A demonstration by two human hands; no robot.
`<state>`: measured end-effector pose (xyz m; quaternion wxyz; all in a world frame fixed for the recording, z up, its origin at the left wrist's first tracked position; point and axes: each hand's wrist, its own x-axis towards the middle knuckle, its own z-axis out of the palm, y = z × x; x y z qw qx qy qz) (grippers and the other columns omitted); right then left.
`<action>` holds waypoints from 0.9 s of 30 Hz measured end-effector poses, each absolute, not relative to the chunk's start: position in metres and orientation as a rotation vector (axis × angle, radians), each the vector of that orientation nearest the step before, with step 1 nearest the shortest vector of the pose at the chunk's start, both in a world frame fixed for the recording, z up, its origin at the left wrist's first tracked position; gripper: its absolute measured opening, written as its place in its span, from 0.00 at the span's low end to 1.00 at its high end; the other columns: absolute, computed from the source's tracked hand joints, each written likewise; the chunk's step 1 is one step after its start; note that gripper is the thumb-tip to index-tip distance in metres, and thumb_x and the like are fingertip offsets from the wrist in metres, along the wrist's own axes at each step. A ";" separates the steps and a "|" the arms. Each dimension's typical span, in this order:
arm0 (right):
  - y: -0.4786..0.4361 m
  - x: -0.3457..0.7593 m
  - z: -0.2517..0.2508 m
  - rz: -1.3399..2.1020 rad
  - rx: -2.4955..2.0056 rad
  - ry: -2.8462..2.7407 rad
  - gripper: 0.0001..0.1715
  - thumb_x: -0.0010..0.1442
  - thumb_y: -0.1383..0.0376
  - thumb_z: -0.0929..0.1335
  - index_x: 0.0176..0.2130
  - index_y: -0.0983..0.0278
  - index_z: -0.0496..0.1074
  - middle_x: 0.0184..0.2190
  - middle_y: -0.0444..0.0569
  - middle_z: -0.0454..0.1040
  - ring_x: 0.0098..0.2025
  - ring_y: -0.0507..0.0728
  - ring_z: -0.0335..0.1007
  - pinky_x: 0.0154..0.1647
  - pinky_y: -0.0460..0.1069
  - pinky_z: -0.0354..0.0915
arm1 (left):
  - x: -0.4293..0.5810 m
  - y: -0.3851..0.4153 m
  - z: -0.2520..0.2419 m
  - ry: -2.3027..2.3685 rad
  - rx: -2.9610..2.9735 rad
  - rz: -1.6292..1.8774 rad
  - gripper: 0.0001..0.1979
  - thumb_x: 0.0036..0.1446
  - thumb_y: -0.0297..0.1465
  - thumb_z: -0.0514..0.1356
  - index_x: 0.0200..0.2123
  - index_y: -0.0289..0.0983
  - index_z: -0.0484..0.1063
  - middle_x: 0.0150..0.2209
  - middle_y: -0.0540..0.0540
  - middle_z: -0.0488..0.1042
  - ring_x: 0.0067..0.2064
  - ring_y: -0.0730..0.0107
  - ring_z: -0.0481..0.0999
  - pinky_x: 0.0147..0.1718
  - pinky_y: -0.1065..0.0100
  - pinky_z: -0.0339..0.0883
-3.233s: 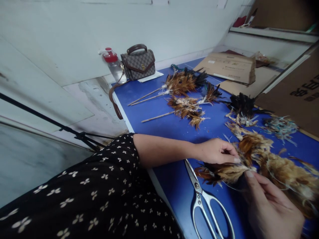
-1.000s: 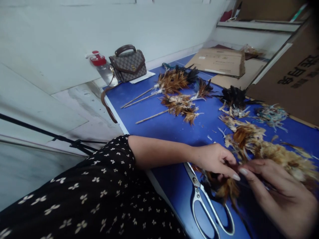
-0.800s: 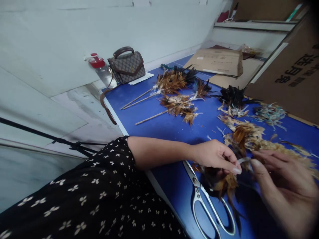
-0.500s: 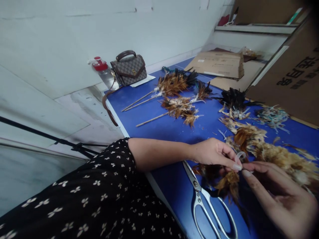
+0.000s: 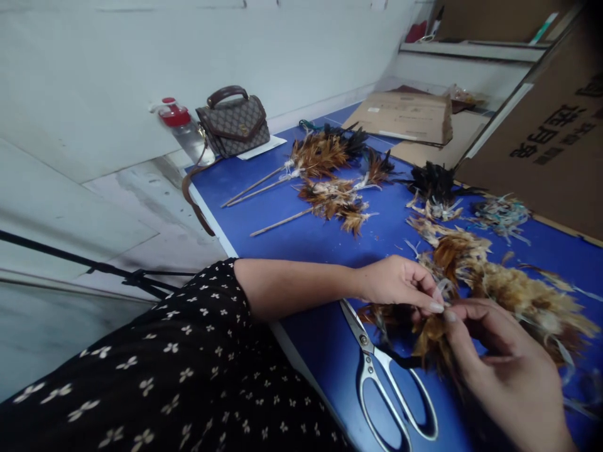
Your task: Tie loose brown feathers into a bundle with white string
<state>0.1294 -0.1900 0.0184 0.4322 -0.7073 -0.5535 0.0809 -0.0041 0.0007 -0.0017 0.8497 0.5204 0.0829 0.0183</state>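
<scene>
My left hand (image 5: pixel 402 285) pinches the tied end of a small bunch of brown feathers (image 5: pixel 431 342), where a pale strip (image 5: pixel 443 287) loops up. Its fingertips meet those of my right hand (image 5: pixel 502 355), which is closed in a pinch at the same spot; what lies between the right fingertips is too small to make out. Silver scissors (image 5: pixel 379 370) lie on the blue table (image 5: pixel 301 242) below my left wrist. Beyond my right hand spreads a pile of tan and brown feathers (image 5: pixel 518 289).
Feather pieces on sticks (image 5: pixel 325 157), black feathers (image 5: pixel 431 185) and a tangle of strips (image 5: pixel 504 213) lie farther back. A handbag (image 5: pixel 235 122) and a bottle (image 5: pixel 181 129) stand at the back left. Flat cardboard (image 5: pixel 400 116) lies behind; a large box (image 5: pixel 546 138) bounds the right.
My right hand has shifted left and its fingers have curled more, staying at the left fingertips. The pale loop appears lower and smaller. The whole view has shifted slightly.
</scene>
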 end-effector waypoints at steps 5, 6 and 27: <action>-0.196 0.132 0.012 0.182 -1.739 -1.407 0.14 0.71 0.50 0.76 0.41 0.56 0.82 0.44 0.51 0.82 0.39 0.60 0.80 0.25 0.49 0.72 | 0.002 0.003 -0.015 0.187 1.114 0.120 0.35 0.25 0.43 0.90 0.31 0.32 0.79 0.35 0.47 0.83 0.35 0.70 0.80 0.43 0.58 0.77; -0.197 0.134 0.009 0.193 -1.764 -1.363 0.15 0.70 0.48 0.77 0.42 0.56 0.83 0.46 0.52 0.83 0.40 0.61 0.81 0.23 0.48 0.71 | 0.003 0.003 -0.017 0.186 1.130 0.141 0.34 0.26 0.43 0.90 0.31 0.33 0.79 0.36 0.47 0.83 0.36 0.70 0.80 0.43 0.59 0.76; -0.186 0.134 -0.004 0.403 -1.835 -0.910 0.34 0.58 0.34 0.80 0.46 0.58 0.85 0.38 0.53 0.87 0.33 0.61 0.84 0.26 0.49 0.76 | 0.007 -0.001 -0.032 -0.129 1.705 0.805 0.08 0.56 0.24 0.74 0.33 0.37 0.78 0.42 0.41 0.85 0.46 0.67 0.84 0.56 0.62 0.79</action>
